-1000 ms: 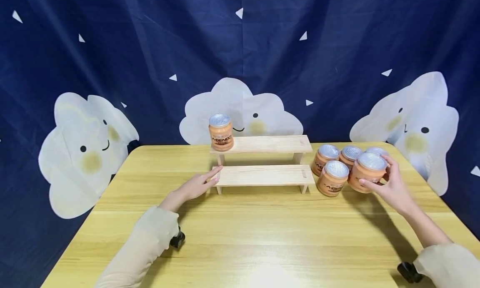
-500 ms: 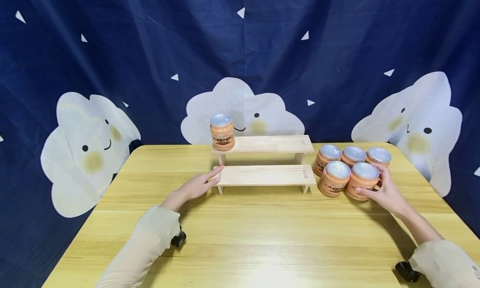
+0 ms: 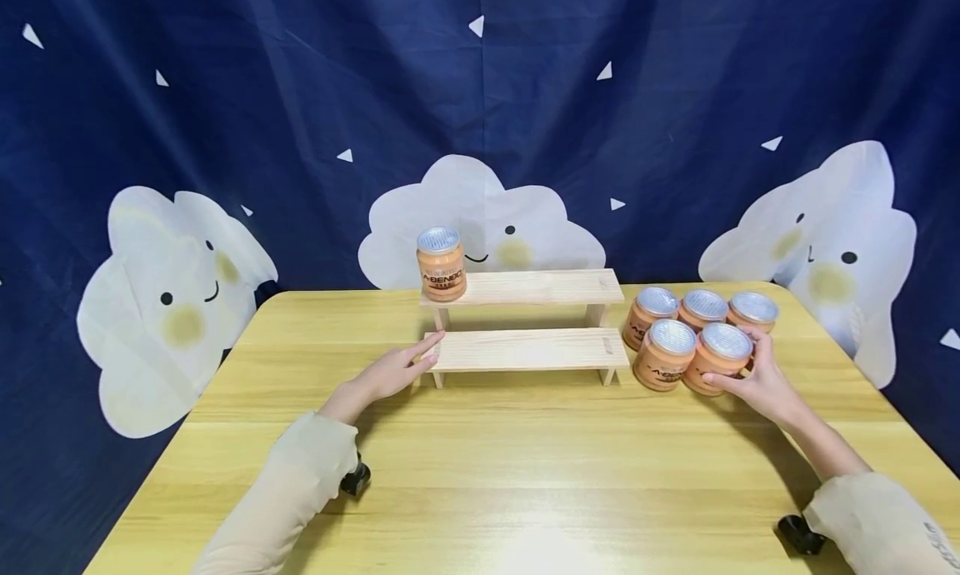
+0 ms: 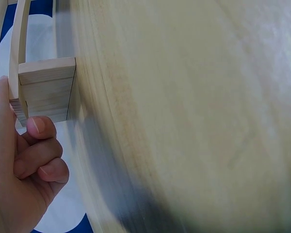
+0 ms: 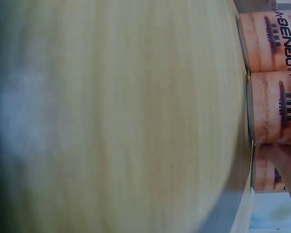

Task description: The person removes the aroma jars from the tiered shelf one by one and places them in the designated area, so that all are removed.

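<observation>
My right hand [image 3: 761,379] holds the front-right orange jar [image 3: 720,362] with a silver lid, thumb at its front and fingers round its far right side. That jar stands upright on the table beside another front jar [image 3: 666,357]; in the right wrist view the two orange jars [image 5: 274,107] sit side by side. Behind them is a row of three more jars [image 3: 705,307]. My left hand [image 3: 382,373] grips the left end of the lower step of a two-step wooden stand [image 3: 525,350]. Its other fingers [image 4: 39,155] curl beside the stand's leg in the left wrist view.
One orange jar [image 3: 442,265] stands on the left end of the upper wooden step [image 3: 540,287]. The jar group lies just right of the stand on the wooden table [image 3: 487,475]. A dark blue curtain [image 3: 480,100] with white clouds hangs behind the table.
My right hand has lowered the jar from above the group to the table and slid it left against the neighbouring front jar. The left hand stays at the stand.
</observation>
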`<state>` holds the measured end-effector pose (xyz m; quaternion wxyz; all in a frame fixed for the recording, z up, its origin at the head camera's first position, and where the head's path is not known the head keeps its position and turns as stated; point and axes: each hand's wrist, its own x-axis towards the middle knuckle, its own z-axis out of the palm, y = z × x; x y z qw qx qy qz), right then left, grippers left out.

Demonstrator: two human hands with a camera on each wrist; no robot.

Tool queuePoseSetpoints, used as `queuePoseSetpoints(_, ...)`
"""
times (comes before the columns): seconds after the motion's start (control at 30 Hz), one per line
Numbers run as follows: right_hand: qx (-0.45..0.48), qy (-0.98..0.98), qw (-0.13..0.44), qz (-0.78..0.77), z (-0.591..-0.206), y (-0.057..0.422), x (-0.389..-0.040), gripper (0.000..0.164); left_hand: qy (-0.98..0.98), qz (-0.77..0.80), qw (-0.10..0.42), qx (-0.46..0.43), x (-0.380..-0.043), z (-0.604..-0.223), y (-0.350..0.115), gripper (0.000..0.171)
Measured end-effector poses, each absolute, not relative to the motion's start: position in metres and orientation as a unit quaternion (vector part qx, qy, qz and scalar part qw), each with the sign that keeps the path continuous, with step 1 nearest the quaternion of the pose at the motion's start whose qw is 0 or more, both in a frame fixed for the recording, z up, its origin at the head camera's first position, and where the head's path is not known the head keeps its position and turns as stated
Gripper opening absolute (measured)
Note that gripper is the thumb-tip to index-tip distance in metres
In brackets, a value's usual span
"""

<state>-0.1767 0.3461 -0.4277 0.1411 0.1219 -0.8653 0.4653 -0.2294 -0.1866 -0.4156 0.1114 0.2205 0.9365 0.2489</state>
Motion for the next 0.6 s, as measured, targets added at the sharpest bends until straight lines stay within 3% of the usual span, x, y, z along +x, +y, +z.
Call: queuePoseSetpoints(0.6, 0.140, -0.863, 0.150, 0.462, -0.4282, 0.3459, -0.1777, 0.088, 0.935, 0.252, 0.119, 0.218, -0.2292, -0.4136, -0.1865, 0.057)
